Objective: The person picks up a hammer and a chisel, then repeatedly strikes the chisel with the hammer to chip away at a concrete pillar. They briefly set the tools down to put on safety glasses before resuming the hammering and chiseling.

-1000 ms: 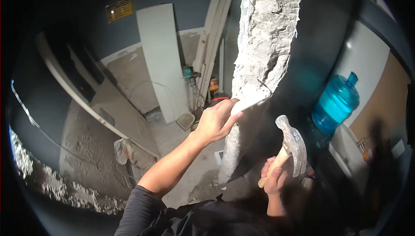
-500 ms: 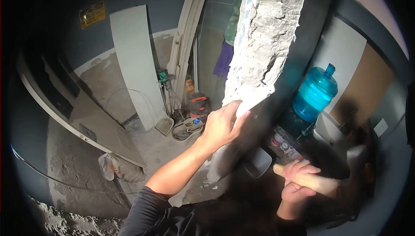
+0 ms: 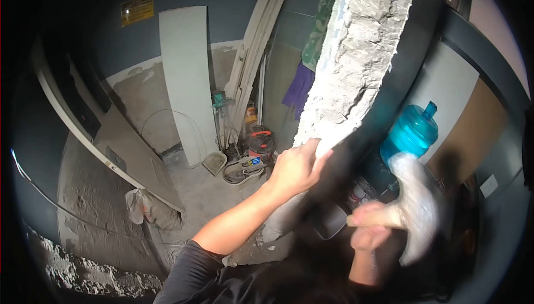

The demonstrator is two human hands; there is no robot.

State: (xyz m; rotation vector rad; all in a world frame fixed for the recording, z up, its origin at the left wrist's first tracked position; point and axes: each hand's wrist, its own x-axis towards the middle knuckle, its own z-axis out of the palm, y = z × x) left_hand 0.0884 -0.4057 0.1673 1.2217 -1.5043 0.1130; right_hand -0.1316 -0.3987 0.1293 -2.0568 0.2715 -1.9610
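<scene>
Hammer (image 3: 414, 206) was a blur in the head view, wooden handle clenched in the right hand (image 3: 370, 227), low and right of the broken wall edge (image 3: 356, 76). Left hand (image 3: 297, 166) was closed around what looked like a chisel, hardly visible, pressed to the rough concrete at the edge's lower end. A glancing blow could land on those knuckles. Blue water jug (image 3: 411, 134) stood just behind the swing.

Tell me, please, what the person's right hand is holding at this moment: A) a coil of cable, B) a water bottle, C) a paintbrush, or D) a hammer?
D: the right hand grips the wooden handle of a motion-blurred hammer, beside the broken wall edge.
</scene>
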